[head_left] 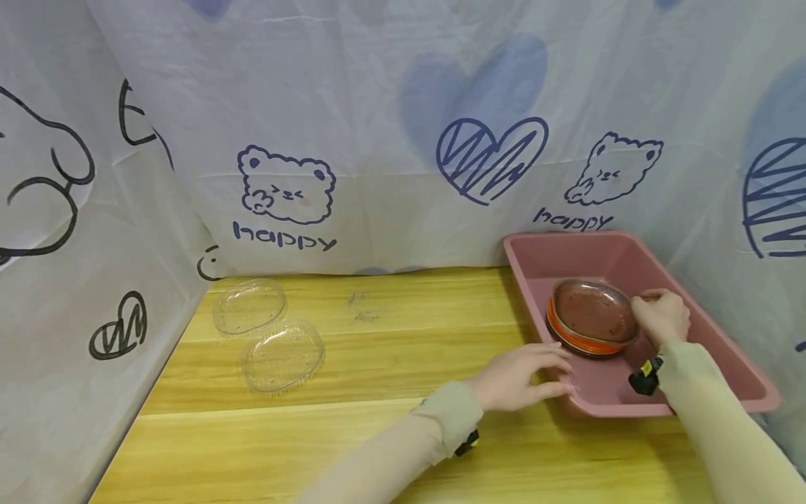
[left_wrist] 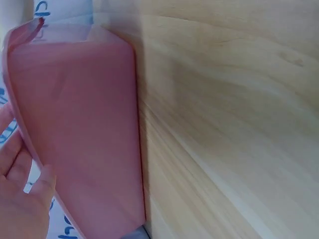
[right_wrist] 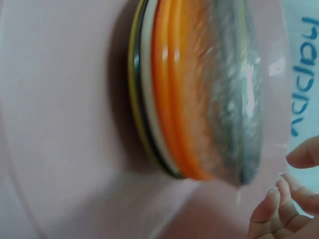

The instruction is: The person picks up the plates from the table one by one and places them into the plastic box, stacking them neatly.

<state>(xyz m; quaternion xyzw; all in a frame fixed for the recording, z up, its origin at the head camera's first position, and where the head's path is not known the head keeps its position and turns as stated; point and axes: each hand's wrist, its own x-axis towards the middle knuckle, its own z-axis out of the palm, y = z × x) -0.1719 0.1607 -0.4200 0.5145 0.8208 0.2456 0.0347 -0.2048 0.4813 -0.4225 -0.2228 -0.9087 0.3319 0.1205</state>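
A stack of oval dishes (head_left: 595, 318) sits inside a pink plastic basin (head_left: 724, 364). Clear plastic tops the stack (right_wrist: 239, 94), with orange, white and dark rims layered beneath. My right hand (head_left: 664, 316) is over the basin at the stack's right edge; its thumb and loosely bent fingers (right_wrist: 273, 199) are apart, with nothing between them in the right wrist view. At the basin's near left rim is my left hand (head_left: 519, 378), fingers spread over the edge. The left wrist view shows its thumb (left_wrist: 46, 181) against the rim's outer side.
Two clear, ridged oval plastic dishes (head_left: 248, 306) (head_left: 283, 357) lie on the left part of the wooden table (head_left: 403, 336). White printed cloth (head_left: 378, 140) hangs behind the table and along both sides, close to the basin's right rim.
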